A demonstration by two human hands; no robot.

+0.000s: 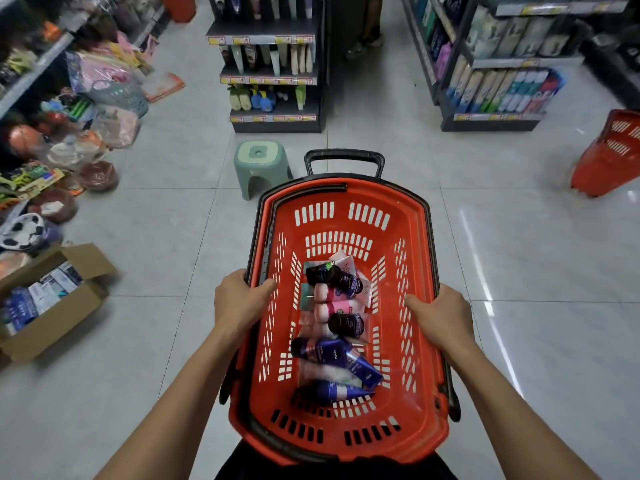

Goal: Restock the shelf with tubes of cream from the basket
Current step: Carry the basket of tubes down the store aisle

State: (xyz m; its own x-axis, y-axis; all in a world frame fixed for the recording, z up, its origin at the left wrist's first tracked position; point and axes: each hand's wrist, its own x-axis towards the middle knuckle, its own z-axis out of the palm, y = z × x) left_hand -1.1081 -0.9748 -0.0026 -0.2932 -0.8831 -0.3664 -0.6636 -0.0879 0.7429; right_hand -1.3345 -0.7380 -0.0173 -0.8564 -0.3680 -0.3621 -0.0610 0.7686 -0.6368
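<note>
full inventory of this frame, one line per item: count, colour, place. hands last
basket: one, red with black rim, held centre foreground
tubes of cream: a pile, exact count unclear, dark blue, pink, white and black, on the basket floor
stool: one, pale green, on the floor beyond the basket
second basket: one, red, right edge
cardboard box: one, brown, open, lower left floor
shelves: three stocked units, dark, ahead, right and left
left hand: grips the basket's left rim
right hand: grips the basket's right rim
</note>
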